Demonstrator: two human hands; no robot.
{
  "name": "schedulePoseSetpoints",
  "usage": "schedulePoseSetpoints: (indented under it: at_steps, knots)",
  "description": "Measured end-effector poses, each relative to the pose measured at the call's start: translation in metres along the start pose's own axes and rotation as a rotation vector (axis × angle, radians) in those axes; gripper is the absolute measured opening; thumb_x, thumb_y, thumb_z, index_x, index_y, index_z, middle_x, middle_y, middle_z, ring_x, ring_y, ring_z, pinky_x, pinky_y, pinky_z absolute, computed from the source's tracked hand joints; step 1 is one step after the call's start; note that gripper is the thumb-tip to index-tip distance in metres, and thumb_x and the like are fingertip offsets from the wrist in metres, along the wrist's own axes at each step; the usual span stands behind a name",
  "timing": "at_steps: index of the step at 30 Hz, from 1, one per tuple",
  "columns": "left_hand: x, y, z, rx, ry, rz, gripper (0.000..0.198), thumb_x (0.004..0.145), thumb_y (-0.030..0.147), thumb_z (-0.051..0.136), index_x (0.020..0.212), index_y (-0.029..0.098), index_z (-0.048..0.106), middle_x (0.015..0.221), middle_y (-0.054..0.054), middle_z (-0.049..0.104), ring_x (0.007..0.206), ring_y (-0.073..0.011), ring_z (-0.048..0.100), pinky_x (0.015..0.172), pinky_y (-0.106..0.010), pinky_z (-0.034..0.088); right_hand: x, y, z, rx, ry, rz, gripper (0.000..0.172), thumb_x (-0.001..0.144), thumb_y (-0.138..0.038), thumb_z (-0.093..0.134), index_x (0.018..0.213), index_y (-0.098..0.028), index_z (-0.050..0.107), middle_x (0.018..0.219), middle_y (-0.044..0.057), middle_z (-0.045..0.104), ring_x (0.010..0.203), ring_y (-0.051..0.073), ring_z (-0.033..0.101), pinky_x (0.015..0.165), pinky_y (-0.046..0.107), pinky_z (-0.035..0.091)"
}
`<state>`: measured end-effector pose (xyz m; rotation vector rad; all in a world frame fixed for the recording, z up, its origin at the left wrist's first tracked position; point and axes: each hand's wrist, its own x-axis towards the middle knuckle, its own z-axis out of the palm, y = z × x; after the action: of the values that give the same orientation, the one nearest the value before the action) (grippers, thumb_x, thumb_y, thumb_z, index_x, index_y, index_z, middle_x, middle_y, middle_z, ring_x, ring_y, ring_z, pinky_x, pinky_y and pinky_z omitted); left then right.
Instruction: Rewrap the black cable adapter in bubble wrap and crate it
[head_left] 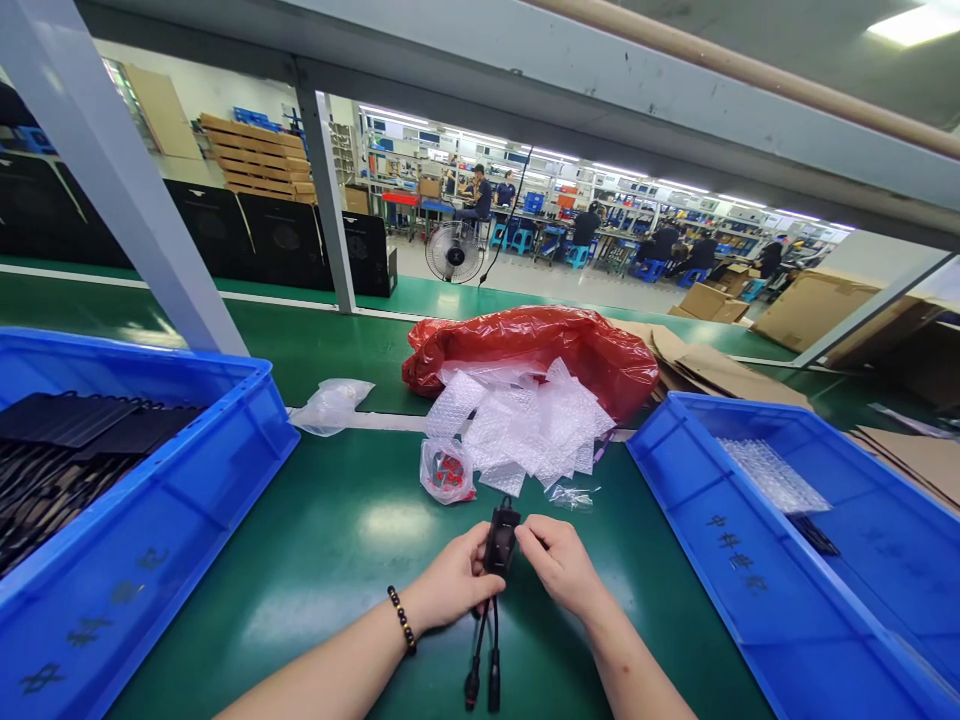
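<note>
Both hands (457, 580) (559, 565) pinched on black adapter (501, 540), bubble-wrap pile (525, 425) and perhaps taped roll (448, 472) beyond.

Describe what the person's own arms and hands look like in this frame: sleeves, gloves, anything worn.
Both forearms are bare as far as the frame shows, with no sleeves visible. The left hand and right hand wear no gloves. The left wrist carries a bracelet of dark round beads. No rings or watch show.

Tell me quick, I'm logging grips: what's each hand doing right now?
Left hand: closed on the black adapter, whose two cables hang down.
Right hand: fingers pinching the same black adapter.
</note>
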<state>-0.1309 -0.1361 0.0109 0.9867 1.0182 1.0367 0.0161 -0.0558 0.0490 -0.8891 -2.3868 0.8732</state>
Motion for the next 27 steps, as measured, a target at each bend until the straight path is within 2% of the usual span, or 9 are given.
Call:
schedulePoseSetpoints:
  at_steps: [3, 6, 10, 12, 15, 17, 22, 24, 27]
  knots:
    - [0.003, -0.002, -0.002, -0.049, 0.024, -0.021, 0.037, 0.063, 0.011, 0.055, 0.095, 0.016, 0.037, 0.068, 0.005, 0.044, 0.045, -0.0046, 0.043, 0.044, -0.019, 0.04, 0.006, 0.008, -0.021, -0.081, 0.015, 0.035, 0.045, 0.089, -0.041, 0.027, 0.054, -0.015, 0.035, 0.052, 0.0, 0.038, 0.05, 0.008, 0.036, 0.05, 0.02, 0.029]
    - [0.004, -0.002, -0.004, -0.055, 0.04, -0.03, 0.04, 0.063, 0.015, 0.058, 0.097, 0.016, 0.036, 0.068, 0.005, 0.045, 0.043, -0.0051, 0.044, 0.041, -0.02, 0.04, 0.019, 0.03, -0.038, -0.469, -0.017, 0.25, 0.04, 0.088, -0.039, 0.031, 0.058, -0.015, 0.045, 0.059, 0.003, 0.05, 0.056, 0.012, 0.046, 0.053, 0.023, 0.029]
    - [0.004, -0.001, -0.005, -0.066, 0.038, -0.023, 0.041, 0.063, 0.016, 0.06, 0.097, 0.015, 0.036, 0.067, 0.005, 0.045, 0.043, -0.0046, 0.044, 0.041, -0.019, 0.04, 0.032, 0.057, -0.044, -0.756, -0.173, 0.504, 0.033, 0.085, -0.036, 0.038, 0.074, -0.013, 0.058, 0.079, 0.012, 0.06, 0.072, 0.022, 0.057, 0.059, 0.028, 0.035]
    - [0.004, 0.0, -0.005, -0.066, 0.044, -0.024, 0.041, 0.063, 0.016, 0.059, 0.096, 0.015, 0.036, 0.066, 0.006, 0.045, 0.042, -0.0041, 0.043, 0.04, -0.018, 0.039, 0.035, 0.061, -0.044, -0.775, -0.155, 0.544, 0.032, 0.082, -0.039, 0.043, 0.083, -0.011, 0.059, 0.083, 0.014, 0.06, 0.076, 0.024, 0.058, 0.061, 0.03, 0.037]
    - [0.004, 0.003, -0.005, -0.064, 0.048, -0.027, 0.039, 0.062, 0.015, 0.058, 0.094, 0.016, 0.036, 0.065, 0.006, 0.044, 0.042, -0.0043, 0.043, 0.041, -0.019, 0.039, 0.04, 0.055, -0.042, -0.817, 0.024, 0.498, 0.031, 0.082, -0.037, 0.046, 0.096, -0.01, 0.056, 0.092, 0.014, 0.058, 0.081, 0.023, 0.058, 0.062, 0.028, 0.039]
    - [0.005, 0.005, -0.005, -0.064, 0.037, -0.024, 0.038, 0.062, 0.014, 0.057, 0.094, 0.016, 0.036, 0.063, 0.006, 0.045, 0.042, -0.0051, 0.044, 0.041, -0.019, 0.039, 0.046, 0.047, -0.038, -0.829, 0.108, 0.384, 0.027, 0.084, -0.031, 0.044, 0.1, -0.013, 0.055, 0.102, 0.012, 0.055, 0.081, 0.019, 0.057, 0.063, 0.026, 0.04]
    - [0.002, 0.011, -0.007, -0.086, 0.057, -0.027, 0.043, 0.059, 0.014, 0.054, 0.098, 0.015, 0.036, 0.062, 0.005, 0.048, 0.044, -0.0065, 0.045, 0.041, -0.018, 0.037, 0.068, 0.03, -0.019, -0.868, -0.015, 0.118, 0.047, 0.078, -0.017, 0.044, 0.125, -0.02, 0.042, 0.133, 0.012, 0.032, 0.083, 0.019, 0.057, 0.063, 0.028, 0.043]
    - [0.0, 0.013, -0.007, -0.109, 0.072, -0.02, 0.045, 0.058, 0.014, 0.054, 0.099, 0.014, 0.037, 0.061, 0.005, 0.048, 0.047, -0.0067, 0.045, 0.042, -0.017, 0.036, 0.074, 0.027, -0.016, -0.884, -0.042, 0.097, 0.045, 0.078, -0.013, 0.042, 0.122, -0.018, 0.044, 0.134, 0.012, 0.032, 0.092, 0.02, 0.055, 0.068, 0.028, 0.044]
    - [0.0, 0.014, -0.008, -0.132, 0.08, -0.002, 0.045, 0.056, 0.013, 0.055, 0.098, 0.014, 0.038, 0.061, 0.005, 0.047, 0.05, -0.0064, 0.043, 0.043, -0.017, 0.036, 0.076, 0.027, -0.016, -0.847, -0.015, 0.112, 0.043, 0.079, -0.026, 0.048, 0.121, -0.018, 0.045, 0.133, 0.012, 0.033, 0.096, 0.022, 0.054, 0.072, 0.029, 0.044]
